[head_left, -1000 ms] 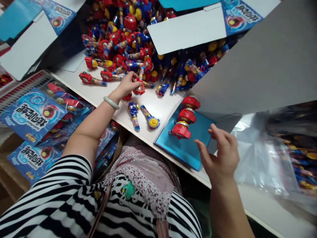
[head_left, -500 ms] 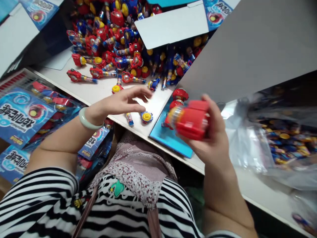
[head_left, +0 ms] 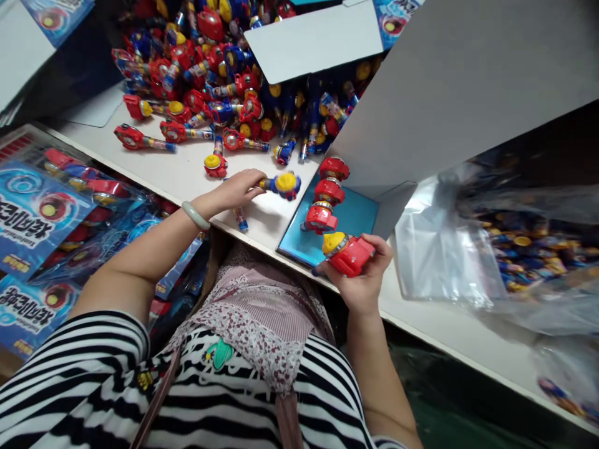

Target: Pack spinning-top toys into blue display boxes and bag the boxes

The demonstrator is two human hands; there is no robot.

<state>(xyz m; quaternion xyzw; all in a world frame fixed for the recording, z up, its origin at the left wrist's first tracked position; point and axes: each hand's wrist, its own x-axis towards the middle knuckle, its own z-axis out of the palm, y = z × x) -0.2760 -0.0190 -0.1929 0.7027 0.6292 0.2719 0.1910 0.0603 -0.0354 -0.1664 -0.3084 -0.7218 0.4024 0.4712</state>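
My left hand (head_left: 239,189) pinches the stick end of a blue toy with a yellow round top (head_left: 286,183), lifted just over the white table. Between the fingers of my right hand (head_left: 362,280) is a red toy with a yellow tip (head_left: 349,252), held above the front edge of a blue-lined box (head_left: 294,240). Inside that box a row of red toys (head_left: 329,190) lies along the left side. A small tube with a blue end (head_left: 241,219) rests on the table below my left hand.
A heap of red and blue toys (head_left: 206,68) covers the back of the table (head_left: 159,168). Printed blue packages (head_left: 37,212) fill a container at left. On the right sits a clear bag (head_left: 435,262) near many small yellow and blue pieces (head_left: 538,249). A tall grey-white panel (head_left: 449,81) rises behind the box.
My left hand has closed on the blue toy and raised it from the table. My right hand has moved down and left with the red toy, away from the camera.
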